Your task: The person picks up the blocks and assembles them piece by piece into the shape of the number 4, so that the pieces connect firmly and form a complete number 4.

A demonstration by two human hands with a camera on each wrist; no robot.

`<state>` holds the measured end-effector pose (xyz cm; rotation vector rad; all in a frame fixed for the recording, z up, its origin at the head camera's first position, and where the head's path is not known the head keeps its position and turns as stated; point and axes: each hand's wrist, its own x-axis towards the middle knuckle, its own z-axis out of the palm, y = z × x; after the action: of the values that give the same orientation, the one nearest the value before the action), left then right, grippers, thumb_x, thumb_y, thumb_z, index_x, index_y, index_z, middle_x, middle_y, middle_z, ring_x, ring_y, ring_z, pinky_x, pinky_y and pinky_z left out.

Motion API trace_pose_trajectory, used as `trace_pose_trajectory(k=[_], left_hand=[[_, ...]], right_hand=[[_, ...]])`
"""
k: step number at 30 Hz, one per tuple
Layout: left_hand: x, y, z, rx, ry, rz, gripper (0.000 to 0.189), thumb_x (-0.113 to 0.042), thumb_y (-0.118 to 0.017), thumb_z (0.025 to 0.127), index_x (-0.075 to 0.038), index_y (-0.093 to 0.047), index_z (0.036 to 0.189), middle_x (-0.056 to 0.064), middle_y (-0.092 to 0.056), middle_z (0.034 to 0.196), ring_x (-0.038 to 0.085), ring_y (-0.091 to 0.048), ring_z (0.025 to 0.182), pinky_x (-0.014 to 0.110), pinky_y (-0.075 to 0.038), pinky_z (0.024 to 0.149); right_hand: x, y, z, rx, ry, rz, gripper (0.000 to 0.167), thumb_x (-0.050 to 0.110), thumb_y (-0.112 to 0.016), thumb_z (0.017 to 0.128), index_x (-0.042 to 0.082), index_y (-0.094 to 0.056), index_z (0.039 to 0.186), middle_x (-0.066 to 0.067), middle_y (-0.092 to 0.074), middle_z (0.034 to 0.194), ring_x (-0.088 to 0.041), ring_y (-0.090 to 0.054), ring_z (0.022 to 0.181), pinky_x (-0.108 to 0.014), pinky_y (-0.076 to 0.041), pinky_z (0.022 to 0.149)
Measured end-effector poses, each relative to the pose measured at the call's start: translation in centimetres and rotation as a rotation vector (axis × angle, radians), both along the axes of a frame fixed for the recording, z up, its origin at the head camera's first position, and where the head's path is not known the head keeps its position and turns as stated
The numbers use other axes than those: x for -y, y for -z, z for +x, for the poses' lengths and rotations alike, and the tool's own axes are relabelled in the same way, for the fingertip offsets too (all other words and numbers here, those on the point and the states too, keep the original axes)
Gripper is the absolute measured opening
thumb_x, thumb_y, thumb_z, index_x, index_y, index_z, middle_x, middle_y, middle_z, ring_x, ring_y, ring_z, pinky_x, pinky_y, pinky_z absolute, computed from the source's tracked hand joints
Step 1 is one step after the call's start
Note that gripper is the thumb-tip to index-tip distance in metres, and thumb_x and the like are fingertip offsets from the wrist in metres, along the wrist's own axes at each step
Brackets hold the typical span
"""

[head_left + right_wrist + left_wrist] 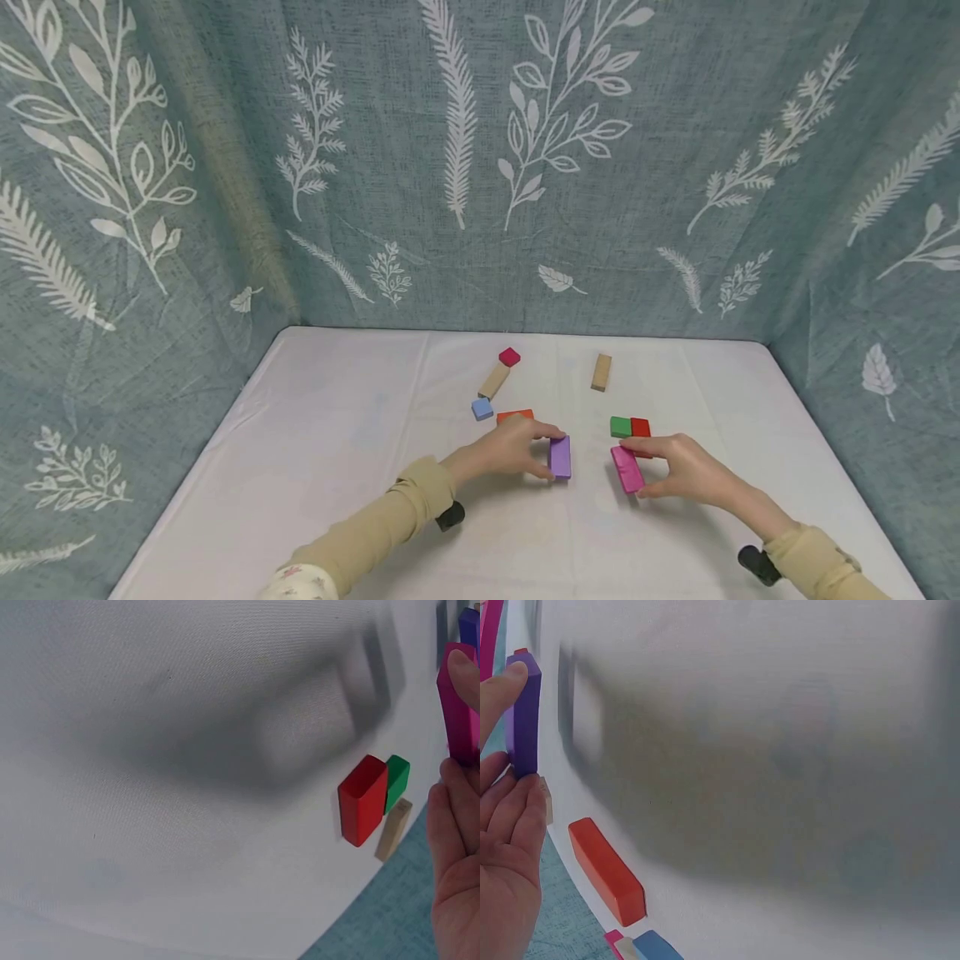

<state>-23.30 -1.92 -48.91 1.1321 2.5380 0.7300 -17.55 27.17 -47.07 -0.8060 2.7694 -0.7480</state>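
Observation:
My left hand [510, 448] pinches a purple block [560, 458] by its two ends, thumb at the near end and fingers at the far one. In the left wrist view the purple block [523, 712] stands apart from its shadow on the cloth. A pink block [627, 470] is pinched the same way by my right hand [682, 473], slightly tilted. In the right wrist view the pink block [457, 705] is held between thumb and fingertips. A gap separates the two held blocks. Behind the left hand lies an orange block [515, 415], partly hidden.
Beyond the right hand a green block [620, 427] sits against a red block [641, 427]. Further back lie a blue block [482, 409], a wooden block [494, 380], a crimson block [510, 357] and another wooden block [602, 372]. A patterned curtain [480, 275] borders the white table [360, 400].

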Motion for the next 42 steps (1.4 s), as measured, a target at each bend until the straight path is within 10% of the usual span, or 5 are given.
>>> trace_pose_trajectory(k=[42], left_hand=[[-1.6,1.6,-1.1,0.035,-0.031,-0.004,0.056,-0.027,-0.081,0.075,-0.012,-0.062,0.126,0.0,-0.064,0.126,0.011,-0.057,0.119,0.021,-0.046,0.098]], right_hand=[[1.7,0.7,-0.1,-0.093,-0.051,-0.03,0.063,0.029,-0.085,0.068,0.004,-0.063,0.122,-0.011,-0.067,0.12,-0.028,-0.063,0.111,-0.039,-0.054,0.087]])
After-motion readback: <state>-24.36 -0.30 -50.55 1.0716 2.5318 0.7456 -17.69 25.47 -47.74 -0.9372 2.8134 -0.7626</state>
